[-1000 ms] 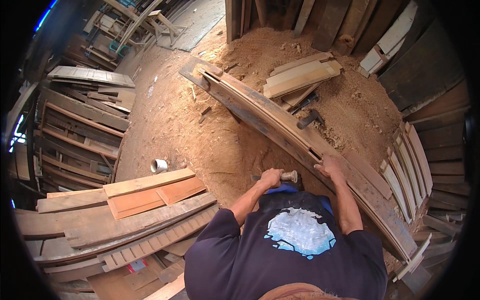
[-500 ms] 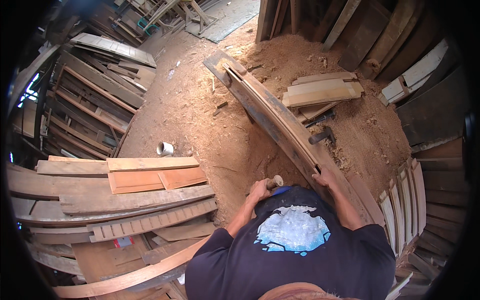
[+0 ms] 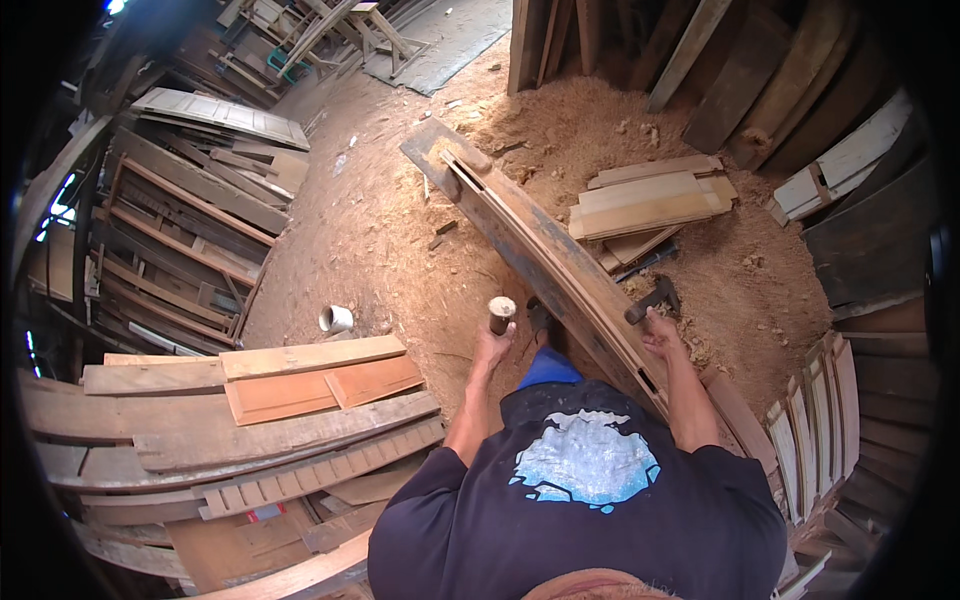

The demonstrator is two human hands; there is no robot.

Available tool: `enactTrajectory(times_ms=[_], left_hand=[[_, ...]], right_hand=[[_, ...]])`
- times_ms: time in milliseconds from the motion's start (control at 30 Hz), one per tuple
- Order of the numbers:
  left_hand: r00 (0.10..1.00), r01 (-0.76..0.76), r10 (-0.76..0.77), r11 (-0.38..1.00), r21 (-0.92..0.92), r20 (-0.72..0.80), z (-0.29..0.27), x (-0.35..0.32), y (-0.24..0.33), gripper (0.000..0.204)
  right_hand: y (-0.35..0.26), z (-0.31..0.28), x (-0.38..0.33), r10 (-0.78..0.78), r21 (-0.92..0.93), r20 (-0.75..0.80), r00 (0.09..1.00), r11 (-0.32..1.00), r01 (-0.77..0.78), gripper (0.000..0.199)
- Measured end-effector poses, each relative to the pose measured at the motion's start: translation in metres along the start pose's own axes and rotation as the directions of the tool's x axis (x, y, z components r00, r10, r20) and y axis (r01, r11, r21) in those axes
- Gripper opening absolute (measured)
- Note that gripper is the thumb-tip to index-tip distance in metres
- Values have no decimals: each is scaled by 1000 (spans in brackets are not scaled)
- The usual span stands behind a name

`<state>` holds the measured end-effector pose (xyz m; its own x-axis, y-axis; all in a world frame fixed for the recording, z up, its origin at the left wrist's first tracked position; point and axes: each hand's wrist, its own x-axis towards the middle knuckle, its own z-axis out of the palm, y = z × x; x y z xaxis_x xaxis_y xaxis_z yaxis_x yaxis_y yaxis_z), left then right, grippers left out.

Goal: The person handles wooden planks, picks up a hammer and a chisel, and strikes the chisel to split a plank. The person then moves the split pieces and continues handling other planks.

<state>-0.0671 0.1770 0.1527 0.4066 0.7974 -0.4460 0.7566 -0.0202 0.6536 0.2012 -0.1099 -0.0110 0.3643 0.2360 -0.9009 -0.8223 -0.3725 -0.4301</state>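
Observation:
In my left hand (image 3: 493, 343) is a short upright chisel handle (image 3: 502, 315), dark-sided with a pale, frayed top. Its blade is hidden below my fist. My right hand (image 3: 664, 335) is across the long wooden bench (image 3: 585, 305), with its fingers round the handle of a dark-headed hammer (image 3: 645, 308). Along the bench lies a narrow wooden workpiece (image 3: 540, 235). It has a mortise slot (image 3: 646, 378) near me and another toward the far end. Both hands are clear of these slots.
Pale boards (image 3: 650, 205) are stacked beyond the bench on sawdust. Old planks (image 3: 290, 430) are piled at left, near a white cup (image 3: 336, 319). Slatted wood pieces (image 3: 815, 425) stand at right. Dark boards (image 3: 740, 80) lean at the back.
My right hand has left the workpiece beside the near slot and moved to the hammer. My left hand has swung left and forward, turning the chisel handle upright.

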Motion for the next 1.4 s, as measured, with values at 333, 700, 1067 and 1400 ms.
enactTrajectory(times_ms=[333,700,1067,1400], left_hand=[[958,-252,248,967,-15,-147,-86,286,37,33],[948,-294,290,956,-17,-130,-134,515,103,41],[952,-302,306,938,-173,0,-116,555,110,39],[928,-373,373,925,-71,-19,-120,548,108,38]], right_hand=[[-55,48,43,85,-355,-497,863,888,-292,27],[-51,86,-69,-292,-109,-524,800,955,277,16],[-225,219,-74,-465,137,-226,856,855,500,29],[-139,256,-167,-492,-628,-68,868,697,346,43]])
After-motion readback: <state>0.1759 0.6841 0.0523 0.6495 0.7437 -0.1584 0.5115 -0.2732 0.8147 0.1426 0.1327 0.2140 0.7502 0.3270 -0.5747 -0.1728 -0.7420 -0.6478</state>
